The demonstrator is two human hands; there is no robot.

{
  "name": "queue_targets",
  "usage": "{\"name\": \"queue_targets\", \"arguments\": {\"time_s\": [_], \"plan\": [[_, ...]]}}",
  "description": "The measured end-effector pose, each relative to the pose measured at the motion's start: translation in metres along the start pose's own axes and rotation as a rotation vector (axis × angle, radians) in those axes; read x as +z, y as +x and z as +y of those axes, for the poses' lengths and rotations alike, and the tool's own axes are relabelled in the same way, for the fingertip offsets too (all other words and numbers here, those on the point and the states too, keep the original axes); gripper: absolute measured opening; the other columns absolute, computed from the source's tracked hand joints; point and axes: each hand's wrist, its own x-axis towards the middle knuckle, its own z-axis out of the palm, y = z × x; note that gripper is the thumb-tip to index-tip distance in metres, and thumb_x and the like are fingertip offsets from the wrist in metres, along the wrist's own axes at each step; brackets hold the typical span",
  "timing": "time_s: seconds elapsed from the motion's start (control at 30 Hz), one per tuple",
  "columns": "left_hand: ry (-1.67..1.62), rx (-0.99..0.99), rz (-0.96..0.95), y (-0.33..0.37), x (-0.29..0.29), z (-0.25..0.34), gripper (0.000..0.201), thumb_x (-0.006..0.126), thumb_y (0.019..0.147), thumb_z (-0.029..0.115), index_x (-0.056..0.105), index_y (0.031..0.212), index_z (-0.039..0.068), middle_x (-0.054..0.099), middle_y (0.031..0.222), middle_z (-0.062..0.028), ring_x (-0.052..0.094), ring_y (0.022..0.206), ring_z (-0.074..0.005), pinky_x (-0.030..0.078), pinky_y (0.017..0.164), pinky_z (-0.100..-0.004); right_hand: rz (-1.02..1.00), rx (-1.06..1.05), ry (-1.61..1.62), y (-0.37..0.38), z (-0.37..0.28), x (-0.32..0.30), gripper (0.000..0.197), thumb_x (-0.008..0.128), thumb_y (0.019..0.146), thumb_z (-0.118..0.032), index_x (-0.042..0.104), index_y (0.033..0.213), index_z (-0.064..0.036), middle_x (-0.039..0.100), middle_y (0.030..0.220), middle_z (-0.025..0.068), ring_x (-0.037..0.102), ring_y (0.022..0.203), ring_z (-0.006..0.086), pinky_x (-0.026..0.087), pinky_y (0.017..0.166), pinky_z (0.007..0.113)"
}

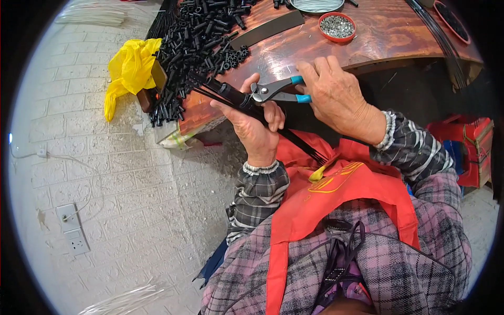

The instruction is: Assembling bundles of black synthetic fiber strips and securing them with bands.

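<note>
My left hand (252,134) is closed around a bundle of thin black rods (302,144) with a thick black tubular fitting (235,95) on it. The bundle slants from my lap up to the left, toward the table. My right hand (336,94) grips a pair of pliers (274,90) by its handles, whose teal ends show. The jaws touch or nearly touch the fitting beside my left fingers; what lies between them is too small to make out. The lower rods reach a small yellow piece (317,174) on my red apron (294,210).
A pile of black tubular parts (194,44) covers the left of the wooden table (388,26). A flat metal strip (268,30), a red dish of small metal bits (337,27) and long black rods (441,37) lie there too. A yellow bag (131,68) hangs at its left edge; a red stool (472,149) stands right.
</note>
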Motion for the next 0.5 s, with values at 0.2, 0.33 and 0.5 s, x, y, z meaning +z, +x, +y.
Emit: {"name": "queue_targets", "arguments": {"time_s": [0.2,0.33,0.5], "plan": [[0.009,0.004,0.050,-0.001,-0.001,0.000,0.082,0.019,0.070,0.075,0.045,0.107,0.007,0.030,0.039,0.0008,0.026,0.030,-0.0094,0.025,0.031,-0.0218,0.099,0.009,0.081,-0.002,-0.003,0.006,0.022,0.059,0.072,-0.016,0.049,0.088,-0.0052,0.045,0.074,0.0092,0.048,0.070,0.0240,0.043,0.053,0.031],[-0.010,0.051,-0.018,-0.001,-0.003,0.000,0.085,0.021,0.067,0.077,0.044,0.110,0.007,0.030,0.040,0.0010,0.026,0.030,-0.0091,0.026,0.032,-0.0216,0.139,-0.131,0.079,0.015,0.019,-0.009,0.020,0.064,0.067,-0.018,0.052,0.078,-0.0080,0.048,0.070,0.0070,0.052,0.067,0.0243,0.043,0.053,0.033],[-0.008,0.144,-0.159,-0.011,-0.003,0.000,0.077,0.039,0.072,0.067,0.036,0.119,0.007,0.033,0.043,0.0012,0.029,0.031,-0.0088,0.028,0.033,-0.0213,-0.290,-0.508,0.272,0.062,0.049,-0.047,0.027,0.069,0.059,-0.018,0.057,0.081,-0.0069,0.055,0.062,0.0107,0.055,0.060,0.0285,0.043,0.053,0.034]]}}
